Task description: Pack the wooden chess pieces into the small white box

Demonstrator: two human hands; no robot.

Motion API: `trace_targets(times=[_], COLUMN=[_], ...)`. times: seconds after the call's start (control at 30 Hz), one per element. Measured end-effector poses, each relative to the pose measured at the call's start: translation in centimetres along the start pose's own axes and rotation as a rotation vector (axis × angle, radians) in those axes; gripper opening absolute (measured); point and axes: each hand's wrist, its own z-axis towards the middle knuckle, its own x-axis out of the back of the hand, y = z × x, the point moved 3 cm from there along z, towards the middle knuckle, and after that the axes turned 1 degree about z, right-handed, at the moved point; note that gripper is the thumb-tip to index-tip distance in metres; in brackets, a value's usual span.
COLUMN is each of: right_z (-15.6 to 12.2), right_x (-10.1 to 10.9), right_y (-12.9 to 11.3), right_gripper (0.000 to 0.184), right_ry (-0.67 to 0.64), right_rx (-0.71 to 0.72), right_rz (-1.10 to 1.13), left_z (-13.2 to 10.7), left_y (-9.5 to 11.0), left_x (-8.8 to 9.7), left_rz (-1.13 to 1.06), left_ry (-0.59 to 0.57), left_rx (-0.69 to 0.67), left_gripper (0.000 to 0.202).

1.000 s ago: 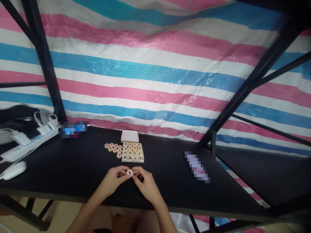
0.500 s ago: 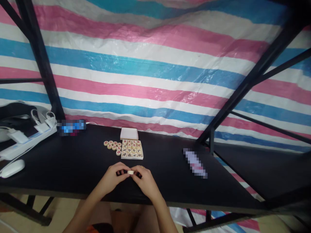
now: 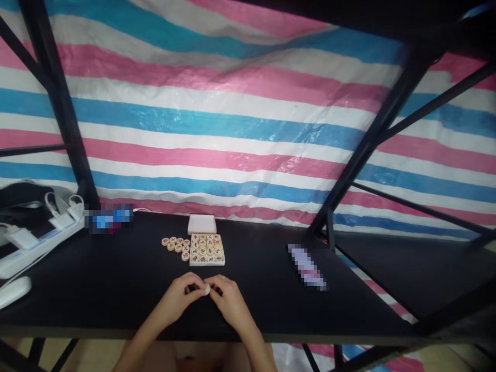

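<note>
1. Lower centre: the left hand and right hand hold a pale round piece by their fingertips (its marking can't be made out).
2. Below mid-frame: a white box of marked discs; loose red-marked pieces lie left of it.
3. Left edge: a white power strip.
4. Upper frame: a striped sheet.

Red and black characters on round pieces.
In the box, red characters stood on the pieces toward twelve o'clock, black ones on those toward six; the red one at the one o'clock corner looked like 相. Loose pieces at the box's nine o'clock also bore red characters, one shaped like an X. The rest were too small to read surely.
</note>
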Motion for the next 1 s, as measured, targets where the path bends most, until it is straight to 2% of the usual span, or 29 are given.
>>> trace_targets(times=[0.1,0.27,0.4,0.53,0.67,0.87,1.0], right_z=[0.0,0.0,-0.1,0.0,0.1,0.1,0.1], right_x=[0.1,0.1,0.4,0.5,0.6,0.7,0.5], right_y=[-0.1,0.1,-0.4,-0.8,-0.9,-1.1,-0.9], right_gripper=[0.029,0.030,0.028,0.016,0.017,0.015,0.013], right_ry=[0.009,0.019,-0.002,-0.017,-0.017,-0.024,-0.032], right_rx=[0.008,-0.039,-0.018,-0.004,0.025,0.064,0.055], right_rz=[0.025,0.108,0.123,0.085,0.127,0.177,0.158], left_z=[0.1,0.1,0.1,-0.1,-0.3,0.2,0.5], left_y=[-0.3,-1.2,-1.1,-0.8,-0.9,-1.2,-1.1], left_x=[-0.1,-0.4,-0.2,0.0,-0.1,0.1,0.5], left_rz=[-0.023,-0.047,0.004,0.025,-0.062,-0.336,-0.393], left_ry=[0.003,0.042,0.109,0.150,0.114,-0.017,-0.086], left_rx=[0.044,0.124,0.083,0.007,-0.012,0.076,0.099], left_gripper=[0.016,0.035,0.021,0.018,0.020,0.019,0.018])
